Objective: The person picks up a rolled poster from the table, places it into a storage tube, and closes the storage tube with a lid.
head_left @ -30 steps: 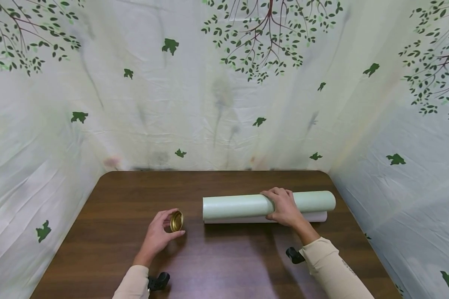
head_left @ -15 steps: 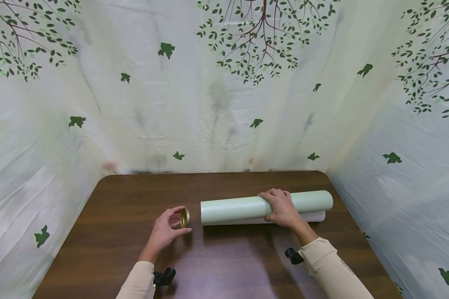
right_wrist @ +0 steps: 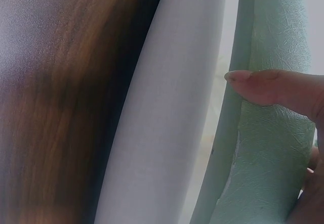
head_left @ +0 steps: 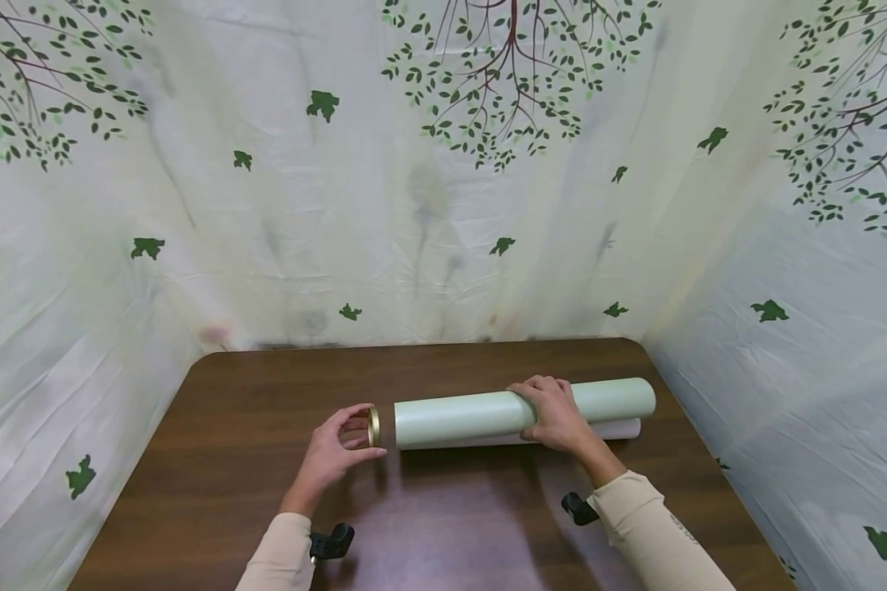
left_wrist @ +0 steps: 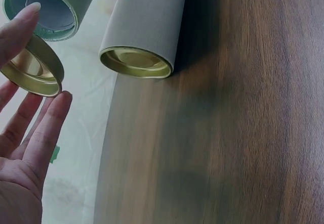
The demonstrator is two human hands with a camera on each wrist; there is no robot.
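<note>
A gold metal cap [left_wrist: 49,67] is pinched by its rim between the thumb and fingers of my left hand [head_left: 327,453]. Just right of it, slightly apart, is the open end of a pale green tube [head_left: 451,419]; the left wrist view shows a lighter rolled sheet [left_wrist: 48,9] inside that end. My right hand [head_left: 558,413] grips the green tube around its middle from above, thumb on the near side. Below the green tube, a white tube [right_wrist: 162,102] lies on the table, its near end closed by a recessed gold cap [left_wrist: 136,62].
The brown wooden table [head_left: 281,382] extends around both tubes. A pale cloth [head_left: 384,205] printed with branches and green leaves hangs behind and on both sides. Dark wrist cameras [head_left: 333,542] sit at the cuffs of the beige sleeves.
My left hand has moved right with the cap, bringing it close to the tube's open end. The cap has turned edge-on to the head view. My right hand keeps its grip on the green tube.
</note>
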